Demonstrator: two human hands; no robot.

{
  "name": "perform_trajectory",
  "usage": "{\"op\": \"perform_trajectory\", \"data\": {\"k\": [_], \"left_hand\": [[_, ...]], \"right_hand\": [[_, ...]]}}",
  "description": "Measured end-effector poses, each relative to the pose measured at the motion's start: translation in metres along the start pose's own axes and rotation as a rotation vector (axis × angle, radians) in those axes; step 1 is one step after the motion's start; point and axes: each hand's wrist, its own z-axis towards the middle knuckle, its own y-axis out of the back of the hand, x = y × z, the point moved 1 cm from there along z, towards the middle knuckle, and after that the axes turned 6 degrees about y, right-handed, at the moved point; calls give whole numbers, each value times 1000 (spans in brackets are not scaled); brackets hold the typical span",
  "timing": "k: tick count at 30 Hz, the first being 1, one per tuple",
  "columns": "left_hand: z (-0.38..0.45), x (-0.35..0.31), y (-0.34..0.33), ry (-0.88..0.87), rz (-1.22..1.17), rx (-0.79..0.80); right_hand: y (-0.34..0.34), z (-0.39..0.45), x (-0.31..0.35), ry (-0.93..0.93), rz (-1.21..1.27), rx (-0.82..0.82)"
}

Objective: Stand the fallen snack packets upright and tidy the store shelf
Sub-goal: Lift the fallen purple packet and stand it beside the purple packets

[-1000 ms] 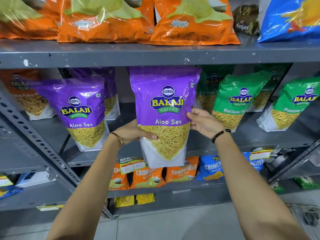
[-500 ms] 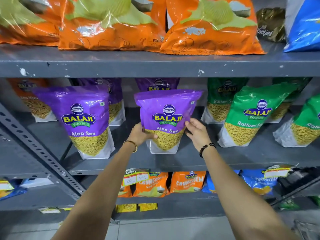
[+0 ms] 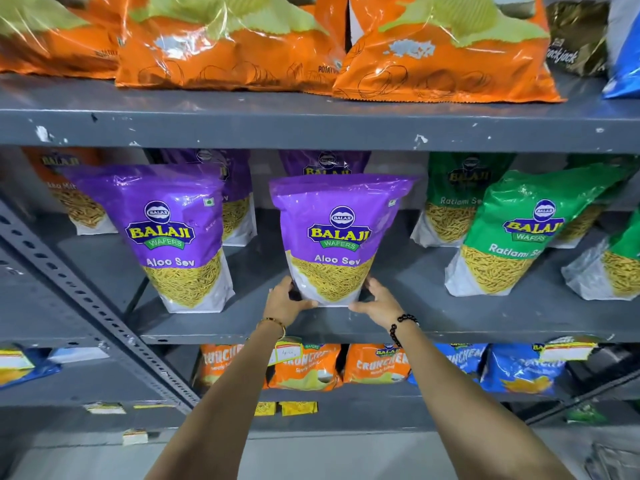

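Hands are steadying the purple Aloo Sev packet point(image 3: 335, 242) upright at centre frame on the middle shelf point(image 3: 433, 317); left hand point(image 3: 284, 301) and right hand point(image 3: 377, 299) are clasping its base, fingers wrapped narrowly. Next likely calls for releasing gently and checking that it balances.

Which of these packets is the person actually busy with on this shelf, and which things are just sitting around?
Part of the job:
- purple Aloo Sev packet, upright on the middle shelf
- left hand and right hand at its base

Just sitting there:
- second Aloo Sev packet
- green Ratlami Sev packet, leaning
- orange chip bags above
- Crunchem packets below
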Motion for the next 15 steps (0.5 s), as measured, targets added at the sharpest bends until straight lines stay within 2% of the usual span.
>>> {"op": "perform_trajectory", "data": {"k": [15], "left_hand": [[-14, 8, 8, -14, 39, -12]], "right_hand": [[-9, -15, 7, -12, -37, -73]]}}
